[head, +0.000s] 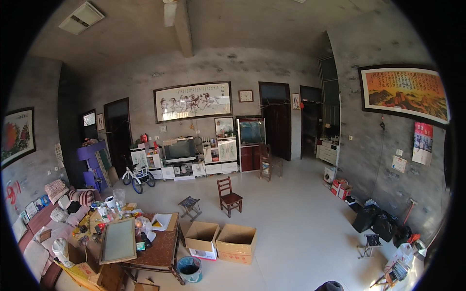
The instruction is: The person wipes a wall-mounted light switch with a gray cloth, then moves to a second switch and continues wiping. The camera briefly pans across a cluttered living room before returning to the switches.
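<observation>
Neither of my hands is in view. Before me to the left stands a brown wooden table [160,256], crowded with things. A framed panel [118,240] with a pale surface lies tilted across it. Beside the panel are a clear plastic bag [145,224], a dark handheld object [146,239] and a white tray [162,221]. Two open cardboard boxes, a smaller one [202,232] and a larger one [236,244], stand side by side on the floor right of the table. A blue bin [189,269] with a dark liner sits by the table's front leg.
A wooden chair [230,198] and a folding stool [190,208] stand mid-floor. Another folding stool [370,245] is near black bags [385,227] along the right wall. A sofa [36,236] lines the left. Behind are a tricycle [138,178] and a television [179,149]. A dark object [329,286] shows at the bottom edge.
</observation>
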Available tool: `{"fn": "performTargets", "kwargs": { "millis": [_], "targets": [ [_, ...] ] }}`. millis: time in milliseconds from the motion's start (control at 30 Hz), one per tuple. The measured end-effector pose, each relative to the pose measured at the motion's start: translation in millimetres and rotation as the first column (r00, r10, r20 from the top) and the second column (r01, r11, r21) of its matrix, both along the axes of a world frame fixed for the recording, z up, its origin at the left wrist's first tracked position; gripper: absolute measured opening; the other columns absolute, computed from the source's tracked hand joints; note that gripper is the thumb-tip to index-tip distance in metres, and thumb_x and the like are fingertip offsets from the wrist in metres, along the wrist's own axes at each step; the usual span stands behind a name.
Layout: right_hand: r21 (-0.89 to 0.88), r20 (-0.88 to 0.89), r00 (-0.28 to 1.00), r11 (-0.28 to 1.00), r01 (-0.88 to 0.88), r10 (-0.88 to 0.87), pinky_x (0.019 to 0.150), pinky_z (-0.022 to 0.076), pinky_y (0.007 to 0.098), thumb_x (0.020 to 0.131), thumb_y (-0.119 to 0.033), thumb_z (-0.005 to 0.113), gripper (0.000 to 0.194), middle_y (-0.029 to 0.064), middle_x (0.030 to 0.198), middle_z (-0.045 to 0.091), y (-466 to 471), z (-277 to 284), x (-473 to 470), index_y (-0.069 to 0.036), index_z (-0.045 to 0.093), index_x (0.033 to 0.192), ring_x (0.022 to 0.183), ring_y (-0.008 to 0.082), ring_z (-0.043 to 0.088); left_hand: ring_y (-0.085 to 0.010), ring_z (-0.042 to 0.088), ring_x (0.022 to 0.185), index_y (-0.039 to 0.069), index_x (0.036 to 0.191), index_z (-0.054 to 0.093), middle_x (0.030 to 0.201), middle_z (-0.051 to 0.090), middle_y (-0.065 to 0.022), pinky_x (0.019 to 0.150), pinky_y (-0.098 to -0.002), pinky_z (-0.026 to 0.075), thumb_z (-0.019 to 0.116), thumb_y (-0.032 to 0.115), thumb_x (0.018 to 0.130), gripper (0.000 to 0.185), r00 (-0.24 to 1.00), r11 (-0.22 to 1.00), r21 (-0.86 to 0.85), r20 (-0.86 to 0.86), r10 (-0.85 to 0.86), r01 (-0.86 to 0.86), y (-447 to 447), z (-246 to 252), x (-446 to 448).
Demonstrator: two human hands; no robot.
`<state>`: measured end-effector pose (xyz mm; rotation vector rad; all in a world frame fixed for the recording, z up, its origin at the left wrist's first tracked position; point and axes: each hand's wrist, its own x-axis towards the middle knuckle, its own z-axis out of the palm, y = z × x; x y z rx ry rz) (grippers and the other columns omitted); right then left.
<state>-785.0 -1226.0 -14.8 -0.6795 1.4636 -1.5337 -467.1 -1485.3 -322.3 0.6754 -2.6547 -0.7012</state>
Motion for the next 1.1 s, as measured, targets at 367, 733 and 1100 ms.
{"fn": "performTargets", "kwargs": {
  "millis": [367,733,1100],
  "targets": [
    [-0.055,-0.006,0.982,0.98,-0.189,0.189,0.048,0.0527,0.0352,0.101,-0.032,0.049,0.042,0.0266,0.084,0.071,-81.7,3.5,-76.5,0.006,0.057,0.086,0.055,0.0284,0.066,-0.0385,0.063,0.104,0.003,0.114,0.065,0.109,0.068,-0.0205,0.091,-0.0476,0.05,0.067,0.037,0.09,0.042,0.969,0.968,-0.063,-0.055,0.241,-0.244,-19.3,6.6,-19.7],
    [-0.071,-0.012,0.92,0.917,-0.392,0.392,0.044,0.0518,0.0357,0.101,-0.03,0.049,0.041,0.0275,0.082,0.07,-111.6,3.4,-142.0,0.006,0.057,0.084,0.052,0.0287,0.065,-0.0403,0.06,0.107,0.002,0.111,0.065,0.112,0.066,-0.0219,0.093,-0.0492,0.049,0.064,0.037,0.092,0.039,0.908,0.908,0.017,0.015,0.418,-0.418,10.9,12.4,-68.4],
    [-0.097,0.008,0.858,0.854,-0.51,0.513,0.041,0.0508,0.0361,0.101,-0.028,0.048,0.041,0.0283,0.08,0.069,-122.7,-6.0,-172.2,0.007,0.057,0.082,0.049,0.0289,0.063,-0.0416,0.062,0.099,0.004,0.109,0.065,0.109,0.066,-0.0221,0.086,-0.0502,0.05,0.062,0.035,0.093,0.035,0.839,0.84,0.074,0.143,0.525,-0.538,75.8,55.3,-88.1]
  ]
}}
